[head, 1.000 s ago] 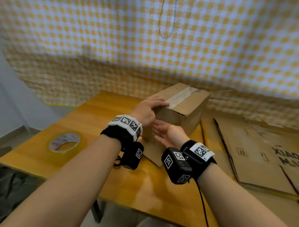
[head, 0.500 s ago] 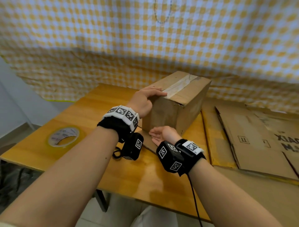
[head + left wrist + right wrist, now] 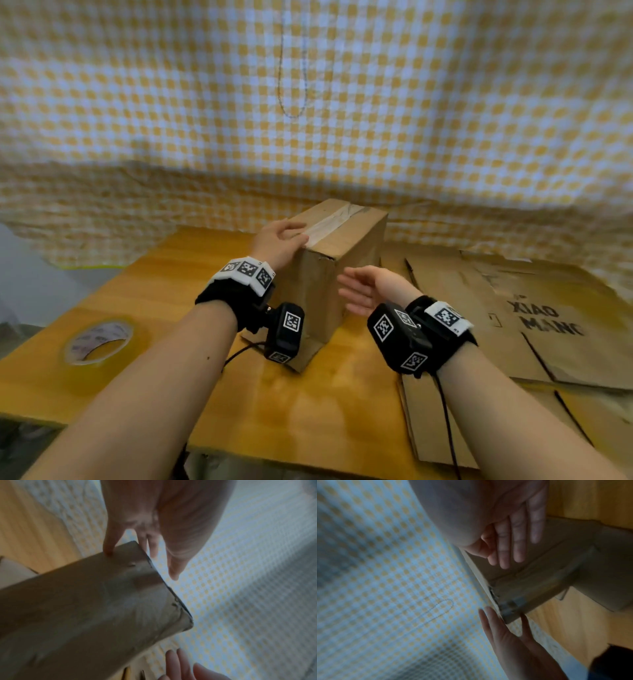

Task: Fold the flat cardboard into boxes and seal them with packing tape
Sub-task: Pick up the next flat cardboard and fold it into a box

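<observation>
A brown cardboard box stands on the wooden table, with a strip of clear tape along its top. My left hand lies over the box's near top corner with straight fingers; in the left wrist view one fingertip touches the box. My right hand hovers open, palm up, beside the box's near right face, apart from it. In the right wrist view its fingers are straight in front of the box. A loose bottom flap lies on the table.
A roll of clear packing tape lies flat near the table's left edge. Several flat cardboard sheets are stacked to the right, one printed with dark letters. A yellow checked cloth hangs close behind the box.
My right hand has risen from the table at the box's base to about mid-height beside the box. My left hand has stayed on the top corner. The box now stands more upright.
</observation>
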